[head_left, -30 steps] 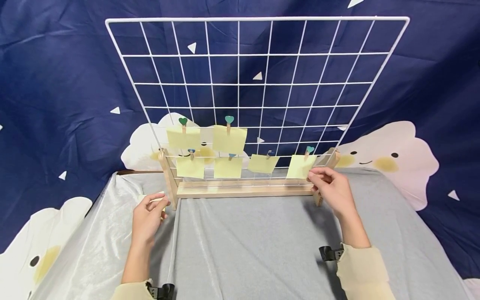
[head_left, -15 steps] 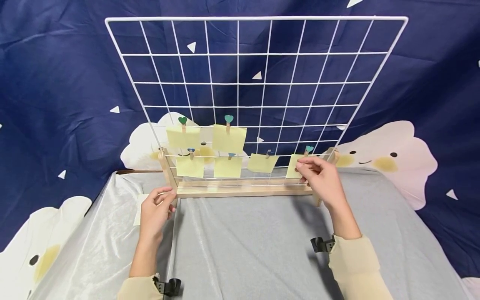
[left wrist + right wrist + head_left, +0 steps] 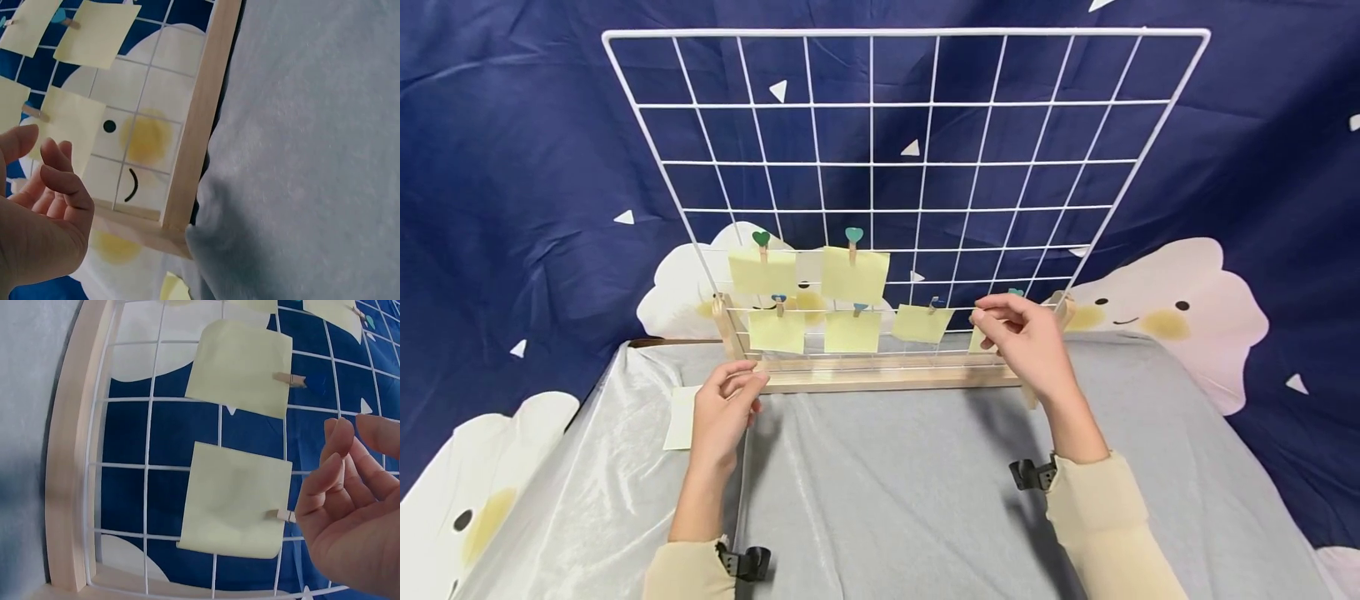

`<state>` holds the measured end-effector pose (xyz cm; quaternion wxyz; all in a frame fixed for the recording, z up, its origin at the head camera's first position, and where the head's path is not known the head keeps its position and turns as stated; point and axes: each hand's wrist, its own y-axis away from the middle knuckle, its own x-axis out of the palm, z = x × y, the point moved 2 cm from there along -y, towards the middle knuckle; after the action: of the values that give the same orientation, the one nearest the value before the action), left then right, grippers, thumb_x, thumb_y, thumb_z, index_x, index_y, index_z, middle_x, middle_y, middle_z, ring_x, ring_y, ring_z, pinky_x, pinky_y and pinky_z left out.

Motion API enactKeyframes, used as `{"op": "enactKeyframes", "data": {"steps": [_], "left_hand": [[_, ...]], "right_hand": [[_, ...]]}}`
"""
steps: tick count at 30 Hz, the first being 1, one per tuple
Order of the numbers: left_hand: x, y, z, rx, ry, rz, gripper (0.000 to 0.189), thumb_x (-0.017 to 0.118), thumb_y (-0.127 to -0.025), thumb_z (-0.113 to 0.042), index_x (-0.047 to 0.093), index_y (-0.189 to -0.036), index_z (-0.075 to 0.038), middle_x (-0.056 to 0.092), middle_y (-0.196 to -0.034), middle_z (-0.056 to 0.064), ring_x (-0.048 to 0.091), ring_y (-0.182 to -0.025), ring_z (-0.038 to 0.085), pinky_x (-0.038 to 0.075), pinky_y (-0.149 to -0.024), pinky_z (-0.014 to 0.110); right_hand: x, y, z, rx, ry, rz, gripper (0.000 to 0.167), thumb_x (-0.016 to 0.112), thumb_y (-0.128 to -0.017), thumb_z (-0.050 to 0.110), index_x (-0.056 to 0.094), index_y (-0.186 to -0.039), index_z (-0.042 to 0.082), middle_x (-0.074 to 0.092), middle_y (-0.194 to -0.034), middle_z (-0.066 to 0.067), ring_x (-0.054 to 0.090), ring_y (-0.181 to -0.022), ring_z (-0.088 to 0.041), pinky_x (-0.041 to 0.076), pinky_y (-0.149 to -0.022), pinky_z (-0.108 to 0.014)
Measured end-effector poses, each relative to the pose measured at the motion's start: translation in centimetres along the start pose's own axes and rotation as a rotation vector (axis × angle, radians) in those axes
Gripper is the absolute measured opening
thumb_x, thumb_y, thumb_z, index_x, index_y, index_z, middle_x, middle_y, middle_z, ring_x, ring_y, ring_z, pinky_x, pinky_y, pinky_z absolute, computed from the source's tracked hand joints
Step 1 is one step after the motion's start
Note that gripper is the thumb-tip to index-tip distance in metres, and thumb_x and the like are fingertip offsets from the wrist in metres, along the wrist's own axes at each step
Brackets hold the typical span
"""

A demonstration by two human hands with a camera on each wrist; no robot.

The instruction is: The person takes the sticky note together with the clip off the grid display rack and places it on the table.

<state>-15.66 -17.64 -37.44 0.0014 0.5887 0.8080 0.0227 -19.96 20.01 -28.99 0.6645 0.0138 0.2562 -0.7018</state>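
A white wire grid (image 3: 871,164) stands in a wooden base (image 3: 887,382). Sticky notes hang on its lower part under small heart-topped clothespins, two in an upper row, several in a lower one. My right hand (image 3: 1033,354) hovers before the rightmost sticky note (image 3: 237,500), covering much of it in the head view. Its fingers are loosely curled around nothing, close to that note's clothespin (image 3: 284,515). My left hand (image 3: 722,417), holding nothing, is at the base's left end, thumb and fingertips apart. Beside it a loose sticky note (image 3: 680,419) lies on the cloth.
Grey cloth (image 3: 865,483) covers the table. Behind the grid hangs a dark blue backdrop (image 3: 512,167) with clouds and white triangles. Wooden posts (image 3: 727,329) hold the grid at either side. One lower-row sticky note (image 3: 922,323) hangs tilted.
My right hand has moved left and up across the rightmost sticky note. My left hand has shifted right and slightly up, uncovering the loose sticky note on the cloth.
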Motion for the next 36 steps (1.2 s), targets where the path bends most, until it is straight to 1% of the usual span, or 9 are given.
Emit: {"op": "enactKeyframes", "data": {"steps": [5, 7, 13, 18, 23, 28, 31, 34, 36], "left_hand": [[1.0, 0.1, -0.1, 0.004, 0.017, 0.044, 0.034, 0.076, -0.091, -0.009, 0.060, -0.120, -0.007, 0.072, -0.087, -0.007, 0.057, -0.056, 0.009, 0.041, -0.049, 0.021], [1.4, 0.1, -0.1, 0.011, 0.024, 0.058, 0.035, 0.077, -0.090, -0.010, 0.060, -0.120, -0.007, 0.073, -0.091, -0.004, 0.058, -0.056, 0.010, 0.041, -0.049, 0.021], [2.1, -0.3, -0.6, 0.019, 0.016, 0.081, 0.040, 0.078, -0.090, -0.011, 0.059, -0.125, -0.005, 0.072, -0.095, -0.004, 0.060, -0.058, 0.013, 0.040, -0.049, 0.022], [2.5, -0.5, -1.1, 0.030, 0.005, 0.107, 0.044, 0.078, -0.090, -0.013, 0.058, -0.128, -0.006, 0.072, -0.098, -0.003, 0.059, -0.058, 0.012, 0.039, -0.049, 0.022], [3.0, -0.5, -1.5, 0.046, 0.008, 0.125, 0.044, 0.078, -0.090, -0.013, 0.059, -0.129, -0.007, 0.072, -0.099, -0.003, 0.060, -0.059, 0.012, 0.040, -0.050, 0.022], [3.8, -0.4, -1.7, 0.042, 0.005, 0.132, 0.044, 0.078, -0.089, -0.012, 0.059, -0.128, -0.009, 0.072, -0.100, -0.001, 0.061, -0.059, 0.011, 0.042, -0.051, 0.023], [4.2, -0.5, -1.8, 0.031, 0.001, 0.136, 0.044, 0.079, -0.088, -0.014, 0.060, -0.128, -0.011, 0.071, -0.101, 0.000, 0.063, -0.062, 0.015, 0.043, -0.051, 0.024], [4.7, -0.6, -2.0, 0.026, -0.001, 0.142, 0.045, 0.080, -0.088, -0.015, 0.060, -0.128, -0.010, 0.072, -0.102, 0.000, 0.063, -0.064, 0.017, 0.043, -0.051, 0.024], [5.0, -0.7, -2.2, 0.029, 0.006, 0.146, 0.045, 0.080, -0.088, -0.014, 0.060, -0.128, -0.009, 0.072, -0.102, 0.001, 0.063, -0.063, 0.016, 0.042, -0.050, 0.022]], "right_hand": [[0.8, -0.3, 0.4, -0.009, -0.022, 0.017, 0.024, 0.071, -0.096, 0.013, 0.069, -0.112, -0.004, 0.071, -0.087, -0.003, 0.065, -0.062, -0.014, 0.051, -0.054, -0.022], [1.2, -0.4, 0.6, -0.014, -0.023, 0.025, 0.023, 0.071, -0.096, 0.013, 0.070, -0.113, -0.003, 0.071, -0.088, -0.005, 0.065, -0.062, -0.015, 0.050, -0.055, -0.022], [2.0, -0.7, 1.2, -0.035, -0.027, 0.045, 0.024, 0.071, -0.096, 0.012, 0.070, -0.114, -0.004, 0.071, -0.093, -0.015, 0.066, -0.061, -0.014, 0.049, -0.056, -0.022], [2.5, -0.9, 1.8, -0.058, -0.034, 0.063, 0.024, 0.072, -0.095, 0.008, 0.069, -0.114, -0.005, 0.072, -0.095, -0.020, 0.066, -0.061, -0.014, 0.052, -0.057, -0.024], [3.3, -1.2, 2.4, -0.080, -0.092, 0.076, 0.021, 0.071, -0.093, 0.003, 0.069, -0.111, -0.008, 0.071, -0.096, -0.022, 0.066, -0.062, -0.016, 0.055, -0.060, -0.025], [4.1, -1.4, 3.2, -0.097, -0.096, 0.075, 0.019, 0.072, -0.093, 0.005, 0.071, -0.110, -0.005, 0.071, -0.095, -0.020, 0.065, -0.063, -0.015, 0.055, -0.060, -0.024], [4.6, -1.4, 3.6, -0.110, -0.067, 0.070, 0.018, 0.073, -0.093, 0.007, 0.072, -0.109, -0.001, 0.072, -0.094, -0.016, 0.064, -0.061, -0.015, 0.051, -0.057, -0.023], [5.0, -1.6, 4.0, -0.133, -0.048, 0.071, 0.018, 0.075, -0.092, 0.008, 0.073, -0.109, 0.002, 0.073, -0.092, -0.012, 0.063, -0.060, -0.017, 0.046, -0.054, -0.023], [5.4, -1.7, 4.4, -0.149, -0.050, 0.074, 0.020, 0.075, -0.092, 0.009, 0.073, -0.110, 0.002, 0.073, -0.092, -0.011, 0.064, -0.061, -0.023, 0.047, -0.054, -0.024]]}}
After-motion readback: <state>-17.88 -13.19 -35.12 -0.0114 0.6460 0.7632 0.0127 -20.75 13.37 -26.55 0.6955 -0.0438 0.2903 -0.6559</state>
